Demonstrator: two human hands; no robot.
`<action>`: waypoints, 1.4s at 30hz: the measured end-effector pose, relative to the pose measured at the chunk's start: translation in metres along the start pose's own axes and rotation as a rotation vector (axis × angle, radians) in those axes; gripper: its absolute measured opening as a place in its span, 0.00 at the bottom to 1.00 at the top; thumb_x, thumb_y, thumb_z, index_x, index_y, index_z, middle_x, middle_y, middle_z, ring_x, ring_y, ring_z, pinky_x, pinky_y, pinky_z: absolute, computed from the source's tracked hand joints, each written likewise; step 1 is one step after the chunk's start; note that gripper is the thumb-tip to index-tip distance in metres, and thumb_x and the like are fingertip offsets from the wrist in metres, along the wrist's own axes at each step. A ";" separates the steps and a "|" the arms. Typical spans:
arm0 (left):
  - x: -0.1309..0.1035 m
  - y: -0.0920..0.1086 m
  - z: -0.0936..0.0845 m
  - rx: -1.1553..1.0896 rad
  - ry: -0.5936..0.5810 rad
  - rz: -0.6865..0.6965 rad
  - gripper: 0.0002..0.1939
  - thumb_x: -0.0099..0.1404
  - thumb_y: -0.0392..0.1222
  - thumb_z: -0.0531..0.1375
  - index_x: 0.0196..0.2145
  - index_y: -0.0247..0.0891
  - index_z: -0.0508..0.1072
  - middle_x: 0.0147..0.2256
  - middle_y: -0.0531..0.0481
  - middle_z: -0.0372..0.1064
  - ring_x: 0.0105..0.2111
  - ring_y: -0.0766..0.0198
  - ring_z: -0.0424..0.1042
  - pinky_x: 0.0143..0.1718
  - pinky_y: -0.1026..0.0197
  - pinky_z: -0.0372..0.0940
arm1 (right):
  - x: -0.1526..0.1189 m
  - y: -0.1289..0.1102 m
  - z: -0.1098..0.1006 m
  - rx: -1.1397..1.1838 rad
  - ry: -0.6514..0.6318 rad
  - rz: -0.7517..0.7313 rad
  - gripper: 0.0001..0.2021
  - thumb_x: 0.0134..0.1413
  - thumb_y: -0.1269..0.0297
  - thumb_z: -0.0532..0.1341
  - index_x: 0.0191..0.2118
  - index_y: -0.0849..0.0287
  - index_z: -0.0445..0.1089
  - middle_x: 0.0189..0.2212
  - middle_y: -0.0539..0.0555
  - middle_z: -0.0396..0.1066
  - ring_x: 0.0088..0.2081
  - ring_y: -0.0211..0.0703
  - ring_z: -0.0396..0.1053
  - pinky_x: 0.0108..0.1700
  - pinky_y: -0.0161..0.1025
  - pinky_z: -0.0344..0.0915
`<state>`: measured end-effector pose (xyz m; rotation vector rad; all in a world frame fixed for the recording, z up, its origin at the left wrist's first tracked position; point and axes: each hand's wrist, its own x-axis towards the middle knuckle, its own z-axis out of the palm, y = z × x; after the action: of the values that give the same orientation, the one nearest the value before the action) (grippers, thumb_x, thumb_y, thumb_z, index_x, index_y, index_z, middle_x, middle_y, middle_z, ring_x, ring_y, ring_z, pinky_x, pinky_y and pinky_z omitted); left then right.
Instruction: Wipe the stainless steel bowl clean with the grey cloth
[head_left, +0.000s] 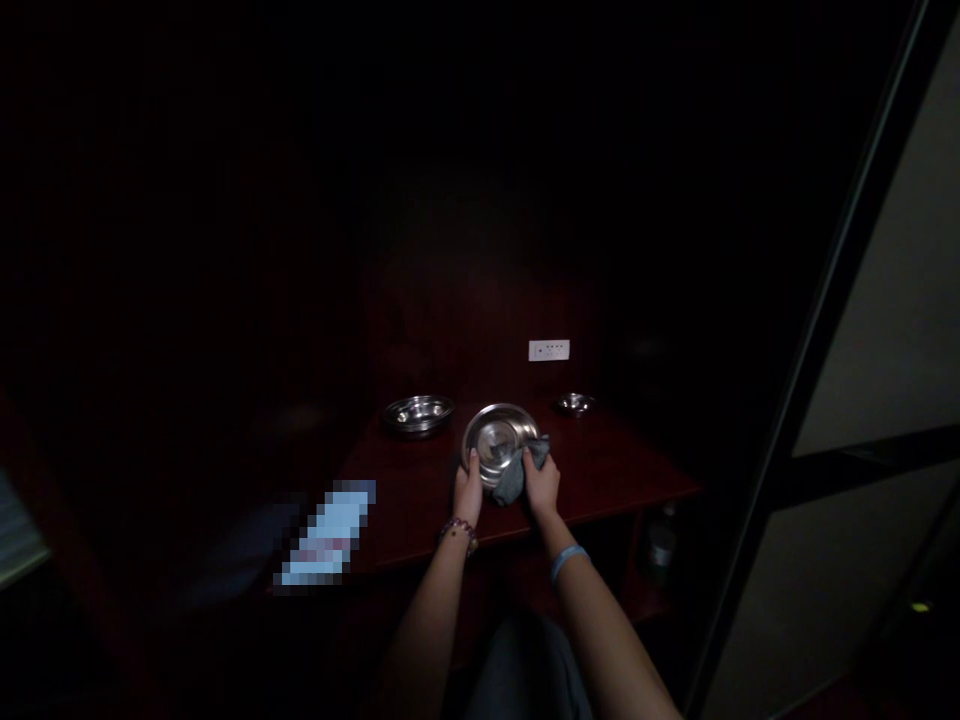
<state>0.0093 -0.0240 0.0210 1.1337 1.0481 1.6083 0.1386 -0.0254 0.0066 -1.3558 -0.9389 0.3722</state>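
metal dish [496, 438] sits between left hand [469, 492] and right hand [543, 485] with cloth [510, 484].

The left arm [433, 620] and the right arm [604, 612], both bare along the forearm, reach forward from the bottom of the view and draw closer together toward the hands. The left hand [468, 492] is closed in a grip, its thumb [474, 460] pointing away from the body, the other fingers mostly hidden underneath. The right hand [543, 487] is also clenched, fingers curled under, near the left one but apart, at about the same height
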 end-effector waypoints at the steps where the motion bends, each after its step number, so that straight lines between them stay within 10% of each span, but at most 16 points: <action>1: 0.000 0.001 0.000 -0.011 -0.005 0.003 0.21 0.69 0.49 0.52 0.52 0.32 0.70 0.52 0.38 0.71 0.54 0.56 0.70 0.58 0.57 0.60 | 0.000 0.001 0.000 -0.002 -0.002 -0.004 0.17 0.54 0.53 0.60 0.40 0.62 0.75 0.37 0.62 0.78 0.41 0.53 0.76 0.43 0.39 0.68; 9: 0.007 -0.012 0.000 -0.011 -0.065 0.095 0.21 0.64 0.44 0.59 0.53 0.33 0.68 0.55 0.38 0.68 0.56 0.55 0.67 0.60 0.55 0.57 | 0.002 0.005 0.001 0.007 0.007 -0.033 0.17 0.55 0.54 0.59 0.41 0.63 0.74 0.37 0.62 0.78 0.40 0.53 0.76 0.42 0.40 0.68; 16: 0.007 -0.018 0.001 0.051 -0.083 0.208 0.44 0.56 0.39 0.65 0.63 0.39 0.45 0.59 0.37 0.60 0.56 0.58 0.66 0.60 0.54 0.56 | 0.004 0.009 0.002 0.014 0.053 -0.041 0.20 0.56 0.53 0.58 0.44 0.66 0.73 0.41 0.66 0.77 0.44 0.55 0.75 0.46 0.42 0.67; 42: 0.014 -0.019 -0.001 0.007 -0.023 0.173 0.20 0.68 0.49 0.51 0.53 0.35 0.66 0.55 0.39 0.68 0.55 0.58 0.67 0.59 0.55 0.58 | 0.003 0.005 0.003 0.034 0.009 -0.002 0.21 0.55 0.50 0.58 0.44 0.63 0.73 0.40 0.63 0.77 0.44 0.53 0.75 0.46 0.40 0.67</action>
<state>0.0094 -0.0061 0.0057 1.2738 0.9628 1.7225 0.1400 -0.0201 0.0027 -1.3244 -0.9229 0.3791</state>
